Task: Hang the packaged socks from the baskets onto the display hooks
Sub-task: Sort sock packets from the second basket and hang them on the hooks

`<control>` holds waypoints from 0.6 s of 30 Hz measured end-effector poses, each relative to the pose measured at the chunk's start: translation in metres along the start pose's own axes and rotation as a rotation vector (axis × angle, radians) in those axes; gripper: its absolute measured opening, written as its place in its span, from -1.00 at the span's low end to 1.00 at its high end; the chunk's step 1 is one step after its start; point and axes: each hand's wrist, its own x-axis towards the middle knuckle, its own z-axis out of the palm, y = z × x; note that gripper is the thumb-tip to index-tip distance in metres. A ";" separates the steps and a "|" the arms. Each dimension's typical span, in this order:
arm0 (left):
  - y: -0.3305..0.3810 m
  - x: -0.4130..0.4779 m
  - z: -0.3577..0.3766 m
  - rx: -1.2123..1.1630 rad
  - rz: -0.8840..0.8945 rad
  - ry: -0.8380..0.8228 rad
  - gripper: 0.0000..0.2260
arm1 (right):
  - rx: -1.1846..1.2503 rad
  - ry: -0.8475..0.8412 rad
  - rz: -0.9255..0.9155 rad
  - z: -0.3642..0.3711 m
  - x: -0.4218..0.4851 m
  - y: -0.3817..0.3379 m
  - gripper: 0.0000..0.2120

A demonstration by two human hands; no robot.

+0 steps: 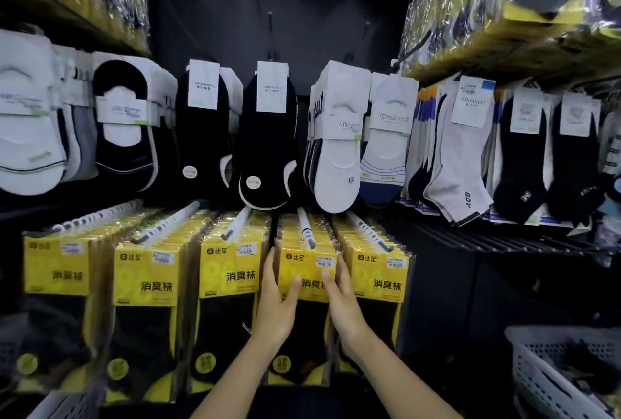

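A yellow-and-black sock pack (307, 270) hangs at the front of a full display hook (306, 227) in the lower row. My left hand (277, 301) holds its left edge, thumb on the front and fingers behind. My right hand (341, 297) holds its right edge, thumb across the yellow label. Several more rows of the same yellow packs (144, 279) hang on neighbouring hooks to the left and right.
Above hang black and white no-show socks (268, 136) and ankle socks (460, 150). A white perforated basket (564, 371) stands at the lower right, another basket rim (64, 402) at the lower left. A bare wire shelf (487, 237) runs to the right of the yellow packs.
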 end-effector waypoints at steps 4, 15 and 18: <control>-0.025 -0.013 0.000 0.022 -0.096 -0.011 -0.35 | -0.043 0.016 0.123 -0.002 -0.009 0.035 -0.41; -0.043 -0.020 0.002 0.134 -0.118 -0.011 -0.41 | -0.151 0.055 0.224 0.005 -0.012 0.058 -0.43; -0.037 -0.037 -0.009 0.183 -0.051 -0.075 -0.34 | -0.179 0.021 0.143 -0.001 -0.026 0.046 -0.49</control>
